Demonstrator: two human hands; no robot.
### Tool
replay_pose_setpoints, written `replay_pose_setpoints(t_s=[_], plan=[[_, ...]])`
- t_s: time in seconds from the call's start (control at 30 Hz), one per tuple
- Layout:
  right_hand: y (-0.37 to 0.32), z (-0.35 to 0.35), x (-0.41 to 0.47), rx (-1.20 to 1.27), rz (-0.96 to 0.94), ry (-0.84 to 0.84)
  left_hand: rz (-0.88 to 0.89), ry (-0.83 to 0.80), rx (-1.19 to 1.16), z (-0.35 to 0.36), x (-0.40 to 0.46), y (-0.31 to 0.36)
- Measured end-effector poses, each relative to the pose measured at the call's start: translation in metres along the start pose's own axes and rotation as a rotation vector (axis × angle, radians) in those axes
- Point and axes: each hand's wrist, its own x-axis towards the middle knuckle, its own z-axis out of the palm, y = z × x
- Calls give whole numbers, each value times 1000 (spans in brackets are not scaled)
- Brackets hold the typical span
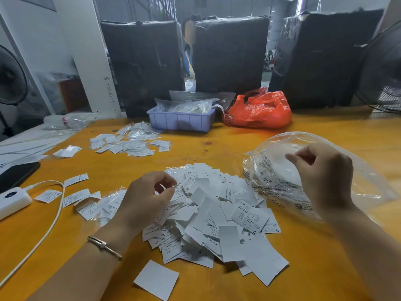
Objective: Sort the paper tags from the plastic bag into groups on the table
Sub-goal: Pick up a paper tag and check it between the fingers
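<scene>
Paper tags [217,216] are heaped in the middle of the orange table [217,146]; one tag is pinched between thumb and fingertips of the left hand [145,200] over the heap's left edge. Beside the heap, the clear plastic bag [303,161] is gripped by the right hand [323,177], fingers curled; a smaller group of tags [128,142] is seen farther back.

Main tag pile [214,216]: white paper tags, loosely heaped, some printed "S", "SX", "MADE IN"; lies under and right of the left hand [147,200], whose fingertips pinch one tag.
Plastic bag [325,170]: clear, printed, crumpled, mouth open; pinched at its upper film by the right hand [323,177].
Far tag group [128,142]: scattered, well beyond the left hand.
Near-left tag group [84,200]: just left of the left hand.
Single blank tag [156,279]: flat, below the pile.
</scene>
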Motion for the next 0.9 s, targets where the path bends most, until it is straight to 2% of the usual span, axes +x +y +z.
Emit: replay_pose_setpoints(t_s=[0.1, 0.17, 0.27, 0.33, 0.5, 0.6, 0.67, 0.77, 0.9], plan=[[-8, -2, -2, 202, 53, 43, -4, 3, -1, 0, 0, 0], [-19, -4, -6, 436, 115, 1, 5, 6, -19, -1, -1, 2], [-45, -3, -19, 858, 305, -211, 46, 6, -90, -2, -2, 9], [-59, 0, -32, 1016, 437, -397, 74, -37, -176, -3, -4, 15], [-75, 6, -50, 1222, 561, -823, 46, -306, -433, 1, -10, 29], [-80, 7, -53, 1325, 542, -967, -22, -459, -570, 7, -12, 36], [-81, 7, -54, 1356, 548, -1003, -38, -513, -623, 8, -12, 36], [-81, 8, -54, 1335, 568, -1005, -62, -502, -685, 6, -12, 34], [-80, 8, -54, 1200, 549, -898, -60, -463, -718, 4, -12, 31]])
